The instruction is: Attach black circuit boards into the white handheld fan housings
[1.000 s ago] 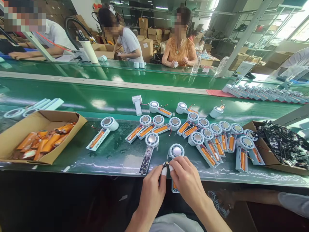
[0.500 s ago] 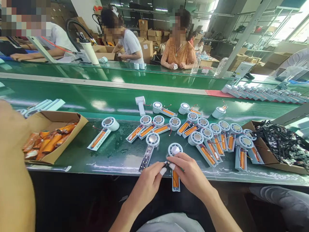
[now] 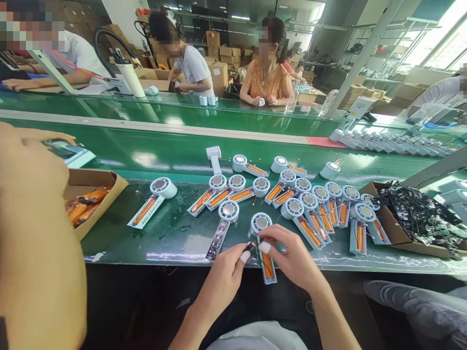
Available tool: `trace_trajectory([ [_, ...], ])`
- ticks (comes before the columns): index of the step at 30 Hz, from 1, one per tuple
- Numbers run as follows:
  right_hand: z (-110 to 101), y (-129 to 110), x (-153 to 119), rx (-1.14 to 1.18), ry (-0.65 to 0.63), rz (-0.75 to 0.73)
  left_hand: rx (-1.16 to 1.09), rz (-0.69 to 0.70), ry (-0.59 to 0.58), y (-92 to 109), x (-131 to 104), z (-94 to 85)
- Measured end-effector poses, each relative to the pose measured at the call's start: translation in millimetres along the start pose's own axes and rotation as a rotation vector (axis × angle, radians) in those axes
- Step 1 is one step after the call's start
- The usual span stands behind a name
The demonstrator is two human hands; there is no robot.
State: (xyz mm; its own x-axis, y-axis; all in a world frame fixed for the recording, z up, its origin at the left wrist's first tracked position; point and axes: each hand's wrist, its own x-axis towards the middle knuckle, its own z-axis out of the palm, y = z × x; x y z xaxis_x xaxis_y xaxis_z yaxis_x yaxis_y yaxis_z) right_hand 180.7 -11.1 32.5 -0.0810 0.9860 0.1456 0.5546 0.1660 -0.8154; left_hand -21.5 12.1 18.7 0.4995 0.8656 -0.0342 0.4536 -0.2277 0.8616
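A light-blue handheld fan [image 3: 261, 223] with an orange battery [image 3: 268, 268] in its open handle lies at the bench's front edge, its handle sticking out past the edge. Left of that handle, my left hand [image 3: 226, 272] pinches a small dark circuit board [image 3: 250, 246] between thumb and index finger. My right hand [image 3: 292, 255] is closed over the upper handle, its fingertips pinching thin wires beside the board. White covers are on both thumbs. Another fan [image 3: 228, 211] with a dark board [image 3: 218, 240] on its handle lies just to the left.
Many fans with batteries [image 3: 310, 232] lie to the right, beside a carton of black boards [image 3: 375, 189]. At left stand a carton of batteries [image 3: 118, 187] and one fan [image 3: 162, 187]. A person's arm [image 3: 40, 233] reaches in at far left. People sit across the green bench [image 3: 153, 141].
The person's arm at left has moved further in and its hand is now at the fan parts behind the battery carton. The fan's handle has swung slightly right. My hands have barely moved.
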Motion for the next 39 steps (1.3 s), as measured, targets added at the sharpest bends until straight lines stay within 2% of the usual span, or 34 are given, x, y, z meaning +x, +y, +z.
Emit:
trace_trajectory([
  [3,-12.5,1.4,-9.3,-0.028,0.072,0.097,-0.023,-0.084,0.076,-2.8,-2.9,5.8],
  [6,-16.1,-5.4,-23.9,-0.161,-0.059,0.143,-0.087,-0.137,0.121,-6.8,-6.5,9.9],
  [9,-11.7,-16.4,-33.0,-0.241,-0.213,0.061,-0.144,-0.170,0.130,-9.8,-9.0,12.6],
  [11,-8.4,-20.3,-32.9,-0.235,-0.268,0.002,-0.165,-0.194,0.135,-10.8,-9.9,14.1],
  [17,-12.8,-13.3,-17.3,-0.180,-0.100,-0.054,-0.174,-0.210,0.131,-9.2,-10.7,15.9],
  [23,-27.1,-8.4,-17.8,-0.215,-0.271,-0.080,-0.193,-0.192,0.167,-9.9,-14.6,16.4],
  [27,-23.3,-5.9,-24.1,-0.265,-0.346,-0.041,-0.197,-0.191,0.169,-12.1,-15.4,17.7],
  [31,-11.1,-6.6,-22.5,-0.217,-0.279,-0.021,-0.195,-0.192,0.147,-9.7,-13.8,17.4],
  [35,-1.8,-8.1,-15.4,-0.081,-0.203,-0.051,-0.182,-0.117,0.116,-2.5,-15.1,17.8],
  [39,6.3,-6.3,-11.6,-0.103,-0.167,-0.025,-0.163,-0.050,0.157,5.4,-17.1,19.6],
])
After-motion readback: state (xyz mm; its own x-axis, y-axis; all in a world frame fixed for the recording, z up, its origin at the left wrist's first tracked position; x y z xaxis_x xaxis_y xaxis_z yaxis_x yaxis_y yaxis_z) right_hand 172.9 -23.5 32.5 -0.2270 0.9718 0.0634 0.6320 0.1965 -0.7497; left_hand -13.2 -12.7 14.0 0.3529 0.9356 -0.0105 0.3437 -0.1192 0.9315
